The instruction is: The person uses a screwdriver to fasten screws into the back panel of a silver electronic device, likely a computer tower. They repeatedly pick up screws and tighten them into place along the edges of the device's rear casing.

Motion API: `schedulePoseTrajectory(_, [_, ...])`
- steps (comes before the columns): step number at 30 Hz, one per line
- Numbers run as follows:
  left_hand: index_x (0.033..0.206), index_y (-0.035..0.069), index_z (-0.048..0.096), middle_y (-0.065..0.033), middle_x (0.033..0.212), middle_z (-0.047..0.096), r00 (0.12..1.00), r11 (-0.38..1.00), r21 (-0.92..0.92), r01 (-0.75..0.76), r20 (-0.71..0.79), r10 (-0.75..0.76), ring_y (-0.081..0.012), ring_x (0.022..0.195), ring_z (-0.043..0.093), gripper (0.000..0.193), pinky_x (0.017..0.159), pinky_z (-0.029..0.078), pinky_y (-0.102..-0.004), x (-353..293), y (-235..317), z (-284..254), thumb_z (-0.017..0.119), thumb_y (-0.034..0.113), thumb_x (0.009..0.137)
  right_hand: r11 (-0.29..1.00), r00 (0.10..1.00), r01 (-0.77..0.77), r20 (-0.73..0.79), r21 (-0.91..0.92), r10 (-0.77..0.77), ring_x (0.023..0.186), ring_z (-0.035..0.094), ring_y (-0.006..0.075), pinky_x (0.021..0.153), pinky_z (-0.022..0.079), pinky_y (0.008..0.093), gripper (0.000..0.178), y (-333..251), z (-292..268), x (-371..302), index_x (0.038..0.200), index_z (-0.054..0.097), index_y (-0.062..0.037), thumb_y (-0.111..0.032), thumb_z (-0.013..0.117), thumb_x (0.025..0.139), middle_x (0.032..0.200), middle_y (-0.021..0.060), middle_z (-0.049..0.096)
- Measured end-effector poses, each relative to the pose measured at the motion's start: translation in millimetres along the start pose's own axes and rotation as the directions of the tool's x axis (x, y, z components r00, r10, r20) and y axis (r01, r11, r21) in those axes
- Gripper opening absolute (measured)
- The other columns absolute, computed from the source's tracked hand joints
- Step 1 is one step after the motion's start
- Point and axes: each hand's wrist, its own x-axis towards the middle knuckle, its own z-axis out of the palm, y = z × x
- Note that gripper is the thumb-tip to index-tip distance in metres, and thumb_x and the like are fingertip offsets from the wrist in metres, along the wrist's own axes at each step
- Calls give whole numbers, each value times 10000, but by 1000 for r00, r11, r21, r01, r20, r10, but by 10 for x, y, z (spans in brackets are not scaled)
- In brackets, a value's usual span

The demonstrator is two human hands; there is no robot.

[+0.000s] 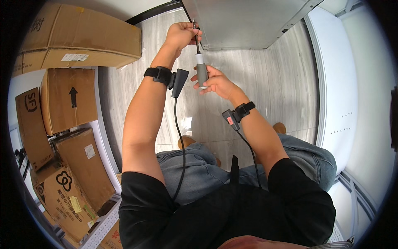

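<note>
Right hand (215,83) was clenched around the grey screwdriver (201,71) handle; left hand (181,34) fingers (191,30) pinched its shaft at the metal panel (244,23) edge.

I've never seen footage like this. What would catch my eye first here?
Probably the two bare hands raised at top centre: the right hand wraps the grey handle of a screwdriver, while the left hand steadies its shaft near the edge of a grey metal panel. Next, the brown cardboard boxes stacked along the left side.
</note>
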Motion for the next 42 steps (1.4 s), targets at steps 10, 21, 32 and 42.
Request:
schedulePoseTrajectory(10, [995, -13, 618, -106, 875, 689, 998, 997, -83, -9, -62, 4, -175, 716, 668, 280, 633, 521, -292, -2, 1, 60, 530, 251, 960, 934, 964, 102, -199, -343, -178, 847, 605, 160, 682, 560, 323, 536, 73, 60, 65, 1178, 465, 3, 3, 752, 726, 977, 76, 567])
schedulePoseTrajectory(21, [1054, 11, 581, -128, 897, 680, 996, 997, -71, -3, 90, 9, -194, 730, 682, 221, 629, 542, -282, -205, -77, 355, 481, 184, 961, 884, 941, 74, -263, -461, -216, 848, 564, 143, 764, 478, 310, 456, 202, -167, -418, 1135, 499, -14, -26, 710, 731, 953, 55, 567])
schedulePoseTrajectory(32, [1039, 26, 562, -141, 976, 676, 869, 984, -176, -20, 483, 104, -207, 832, 686, 174, 685, 540, -282, -444, 223, 2187, 469, 153, 966, 945, 650, 293, -694, -146, -308, 582, 494, 90, 531, 411, 251, 245, -74, -718, -2115, 959, 575, -57, -278, 650, 884, 705, 6, 544])
schedulePoseTrajectory(42, [998, 8, 678, -31, 817, 640, 788, 989, -15, -145, 603, 125, -105, 731, 561, 159, 656, 449, -223, -189, 98, 4386, 592, 105, 905, 704, 186, 708, -946, -59, -267, 549, 506, 98, 501, 407, 252, 246, 183, -1625, -2741, 928, 560, -73, -314, 606, 907, 682, 15, 561])
